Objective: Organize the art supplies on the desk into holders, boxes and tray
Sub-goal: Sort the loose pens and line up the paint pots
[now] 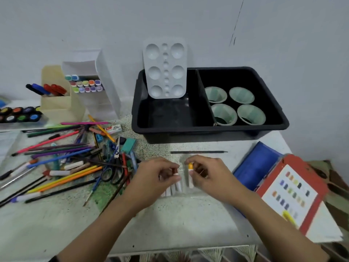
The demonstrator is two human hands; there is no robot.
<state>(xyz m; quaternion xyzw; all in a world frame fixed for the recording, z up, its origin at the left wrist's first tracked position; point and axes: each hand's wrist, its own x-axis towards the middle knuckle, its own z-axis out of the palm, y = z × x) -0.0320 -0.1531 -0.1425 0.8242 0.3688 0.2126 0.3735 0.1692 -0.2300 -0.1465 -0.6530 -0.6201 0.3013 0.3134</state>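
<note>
Desk: loose pencils heaped at left, not yet sorted.
Black tray: divided; white palette propped on end in left compartment, presumably to save floor space; four green cups kept in right.
Left hand: curled; row of white paint tubes gripped, steadied at desk centre.
Right hand: orange-capped tube pinched just beside the row, apparently for seating.

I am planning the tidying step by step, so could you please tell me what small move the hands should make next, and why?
Probably set the orange-capped tube, pinched by the right hand, down beside the white tubes that the left hand holds. It sits right of that row with a small gap, so closing it seems the shortest step.
</note>
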